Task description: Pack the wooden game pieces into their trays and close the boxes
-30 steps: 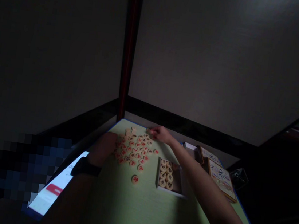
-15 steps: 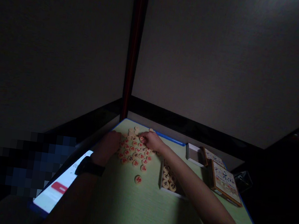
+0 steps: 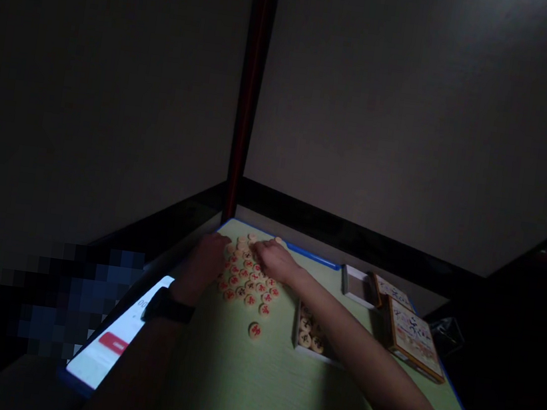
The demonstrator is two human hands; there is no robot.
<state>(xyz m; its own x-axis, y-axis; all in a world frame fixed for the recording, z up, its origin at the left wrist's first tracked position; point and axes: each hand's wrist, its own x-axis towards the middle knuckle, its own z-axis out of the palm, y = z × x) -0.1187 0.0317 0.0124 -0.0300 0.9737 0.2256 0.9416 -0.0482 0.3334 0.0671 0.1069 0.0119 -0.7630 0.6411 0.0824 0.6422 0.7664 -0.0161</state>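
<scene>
Round wooden Chinese chess pieces [image 3: 245, 273] lie in a loose cluster on the green table [image 3: 249, 390]. Most show red characters, a few dark ones, and those at the back look plain on top. My right hand [image 3: 273, 260] bends over the back right of the cluster, its fingers curled down among the pieces; its fingertips and anything in them are hidden. At the left edge of the cluster is my left hand [image 3: 205, 262], dim and seen from the back, with its fingers mostly hidden. One red-marked piece [image 3: 254, 329] sits apart, nearer to me.
An open box [image 3: 297, 329] holding dark-marked pieces lies partly under my right forearm. Farther right are a white-edged tray [image 3: 358, 287] and printed boxes [image 3: 412, 337]. A blue bar [image 3: 314, 257] lines the back edge. A lit phone or tablet screen [image 3: 108, 345] is beside my left forearm.
My right hand has shifted slightly, and the piece seen at its fingertips before is now hidden. My left fingers reach a little farther toward the back pieces. The view has moved slightly.
</scene>
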